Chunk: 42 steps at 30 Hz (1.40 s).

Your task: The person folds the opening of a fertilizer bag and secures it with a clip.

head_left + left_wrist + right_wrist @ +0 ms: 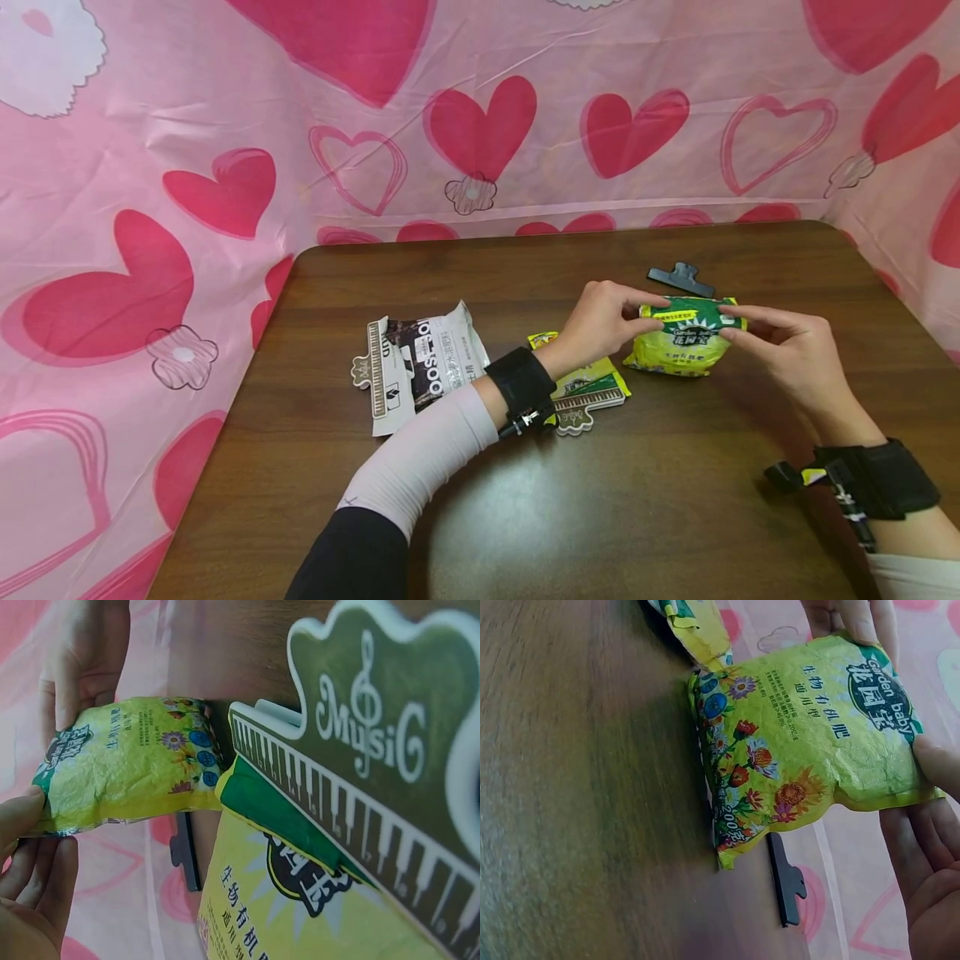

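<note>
Standing upright on the brown bench [675, 517], a yellow-green packet [684, 337] is held at its top edge from both sides. The left hand [603, 321] pinches the packet's top left corner, thumb and fingers [22, 825] closed on the foil; the right hand [787, 350] pinches the top right corner in the same way, its fingers [870, 619] clamped on the green band of the packet. The packet's bottom edge rests on the bench, its flower-printed end lowest, as is seen in the right wrist view.

Just behind the packet, further from the person, a black clip [681, 280] lies flat on the bench. To the left of the packet, under the left wrist, a second yellow-green packet [592, 383] is lying, closed by a piano-key clip [390, 787] marked "Music". Further left of the held packet, a black-and-white bag [420, 362] is lying with a similar clip across its end. Behind the packet and the bench, a pink heart-printed cloth [480, 125] is hung.
</note>
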### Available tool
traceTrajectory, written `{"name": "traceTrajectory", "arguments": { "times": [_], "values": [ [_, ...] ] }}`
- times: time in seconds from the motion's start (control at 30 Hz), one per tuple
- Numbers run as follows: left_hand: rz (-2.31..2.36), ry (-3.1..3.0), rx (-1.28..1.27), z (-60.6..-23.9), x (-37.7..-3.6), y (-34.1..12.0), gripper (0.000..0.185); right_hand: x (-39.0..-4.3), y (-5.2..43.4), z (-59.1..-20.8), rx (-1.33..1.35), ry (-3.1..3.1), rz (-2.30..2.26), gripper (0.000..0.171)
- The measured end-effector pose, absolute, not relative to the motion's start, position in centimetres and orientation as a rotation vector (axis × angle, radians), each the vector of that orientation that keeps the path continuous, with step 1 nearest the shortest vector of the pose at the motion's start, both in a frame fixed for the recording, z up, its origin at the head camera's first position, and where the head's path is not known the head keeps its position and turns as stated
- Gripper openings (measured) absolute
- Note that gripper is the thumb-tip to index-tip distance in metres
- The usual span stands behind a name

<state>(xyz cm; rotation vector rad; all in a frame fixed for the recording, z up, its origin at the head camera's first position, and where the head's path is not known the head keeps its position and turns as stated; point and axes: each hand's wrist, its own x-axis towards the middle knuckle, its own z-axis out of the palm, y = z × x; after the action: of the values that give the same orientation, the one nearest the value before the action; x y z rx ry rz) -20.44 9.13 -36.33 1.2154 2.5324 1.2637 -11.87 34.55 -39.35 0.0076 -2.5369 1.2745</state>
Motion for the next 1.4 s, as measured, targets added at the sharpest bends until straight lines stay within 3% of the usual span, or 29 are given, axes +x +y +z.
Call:
{"name": "traceTrajectory", "arguments": {
  "times": [0.8,1.4],
  "values": [
    [1.1,2.581,1.406,-36.84,-20.87,8.81,0.021,-11.98,34.2,-39.91,0.231,-2.48,0.982,0.01],
    [1.029,2.609,1.378,-36.75,-20.92,8.61,0.023,-12.55,34.1,-39.52,0.357,-2.457,0.669,0.017]
  ]
}}
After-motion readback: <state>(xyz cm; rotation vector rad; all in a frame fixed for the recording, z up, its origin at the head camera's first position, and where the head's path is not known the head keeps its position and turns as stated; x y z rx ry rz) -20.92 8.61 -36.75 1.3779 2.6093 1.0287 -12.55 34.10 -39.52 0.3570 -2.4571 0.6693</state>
